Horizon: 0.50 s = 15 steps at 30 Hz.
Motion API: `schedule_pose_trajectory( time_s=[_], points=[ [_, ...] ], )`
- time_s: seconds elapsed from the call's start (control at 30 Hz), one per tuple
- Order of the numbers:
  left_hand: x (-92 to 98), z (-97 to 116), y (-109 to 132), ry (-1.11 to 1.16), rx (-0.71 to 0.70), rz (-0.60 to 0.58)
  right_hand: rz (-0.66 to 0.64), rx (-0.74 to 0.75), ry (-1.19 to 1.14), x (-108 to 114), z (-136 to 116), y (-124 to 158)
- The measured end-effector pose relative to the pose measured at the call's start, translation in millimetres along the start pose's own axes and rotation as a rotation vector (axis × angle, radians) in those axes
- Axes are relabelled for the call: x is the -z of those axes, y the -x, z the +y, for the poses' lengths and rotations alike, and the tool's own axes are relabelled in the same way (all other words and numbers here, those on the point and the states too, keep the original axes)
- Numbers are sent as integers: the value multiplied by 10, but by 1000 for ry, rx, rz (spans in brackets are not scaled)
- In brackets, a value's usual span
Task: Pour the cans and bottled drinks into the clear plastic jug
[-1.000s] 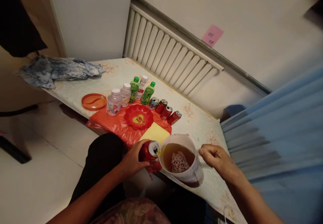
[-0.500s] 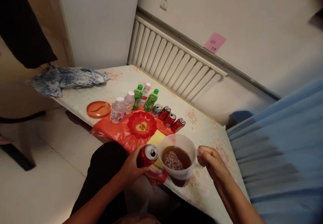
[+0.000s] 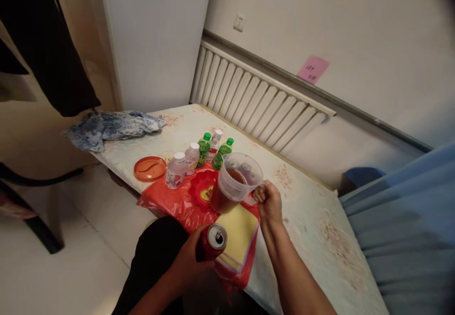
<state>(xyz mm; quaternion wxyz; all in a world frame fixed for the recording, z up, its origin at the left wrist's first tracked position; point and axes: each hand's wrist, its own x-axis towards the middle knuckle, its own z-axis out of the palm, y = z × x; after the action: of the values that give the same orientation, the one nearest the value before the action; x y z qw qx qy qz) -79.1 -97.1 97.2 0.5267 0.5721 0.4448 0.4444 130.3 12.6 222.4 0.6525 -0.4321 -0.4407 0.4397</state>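
Observation:
My left hand (image 3: 194,260) is wrapped round a red drink can (image 3: 213,243), its opened top facing me, near the front edge of the table. My right hand (image 3: 269,202) grips the handle of a clear plastic measuring jug (image 3: 232,182) with brown liquid in it. The jug hangs tilted above a red scalloped dish (image 3: 199,189) and a folded yellow cloth (image 3: 238,234), hiding part of the dish. Both lie on a red plastic bag (image 3: 170,206). The cans seen earlier behind the dish are covered by the jug.
Two white-capped bottles (image 3: 177,170) and several green-capped and clear bottles (image 3: 223,154) stand along the bag's far edge. An orange round lid (image 3: 150,168) lies to the left. A blue patterned cloth (image 3: 121,128) rests at the far left; a radiator (image 3: 256,92) lines the wall.
My right hand has carried the jug forward and left, from beside the can to over the red dish, uncovering the yellow cloth. The can stays in my left hand. The view has shifted slightly.

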Motion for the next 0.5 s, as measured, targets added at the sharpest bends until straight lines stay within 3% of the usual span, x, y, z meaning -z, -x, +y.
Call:
schedule_pose_trajectory(
  time_s=[0.27, 0.5],
  points=[
    [46, -66, -31, 63, 43, -17, 93, -3, -40, -327, 647, -220],
    [25, -177, -89, 74, 28, -19, 118, -9, -16, -349, 874, -195]
  ],
)
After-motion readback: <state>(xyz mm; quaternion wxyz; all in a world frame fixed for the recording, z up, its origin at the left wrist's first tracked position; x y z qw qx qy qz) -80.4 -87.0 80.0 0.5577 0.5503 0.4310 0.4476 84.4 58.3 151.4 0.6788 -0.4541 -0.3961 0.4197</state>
